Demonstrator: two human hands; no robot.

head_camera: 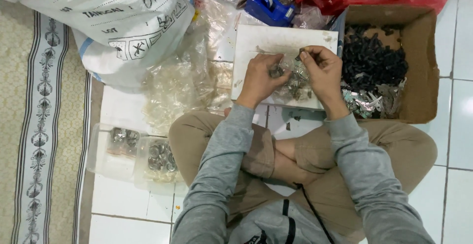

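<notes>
Left hand [259,78]: I see its fingers pinched on a small clear bag [294,79] over the white board [256,42].
Right hand [322,71]: fingertips clamped on a dark part [301,56] above that bag.
Box [423,52]: right of the board, holding black parts.
Risk: I judge the part could miss the bag mouth and scatter.

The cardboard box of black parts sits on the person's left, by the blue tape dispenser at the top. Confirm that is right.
Wrong side. In the head view the cardboard box of black parts sits on the person's right, next to the right hand. The blue tape dispenser is at the top, as stated.
</notes>
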